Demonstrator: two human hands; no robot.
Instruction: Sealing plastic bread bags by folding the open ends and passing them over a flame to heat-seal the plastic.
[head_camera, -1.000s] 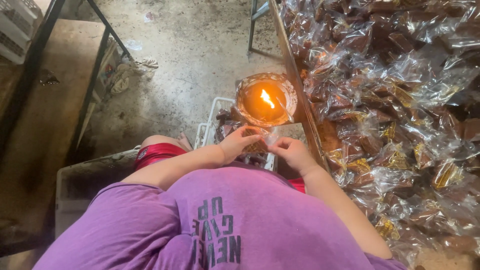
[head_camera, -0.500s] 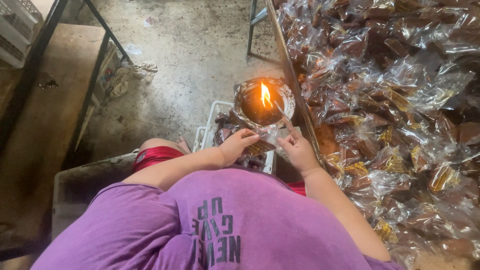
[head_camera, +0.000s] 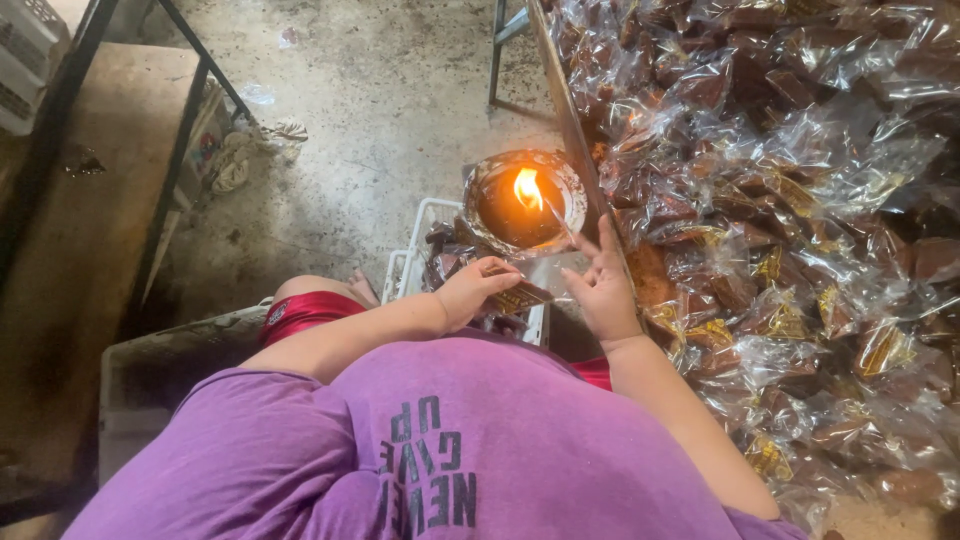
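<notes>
Your left hand (head_camera: 478, 290) pinches a wrapped sweet (head_camera: 520, 297); right hand (head_camera: 603, 285) open beside the flame bowl (head_camera: 523, 200). Packet pile (head_camera: 790, 200) crowds the counter (head_camera: 562, 110).

The left hand (head_camera: 478, 290) covers much of the clear packet (head_camera: 520, 297) it pinches, so the brown piece inside shows only in part. The white crate (head_camera: 415, 255) below the flame dish (head_camera: 523, 200) is largely hidden behind that dish and both hands. Right of the dish, the heap of wrapped sweets (head_camera: 790, 200) runs off the picture's top and right edges.
</notes>
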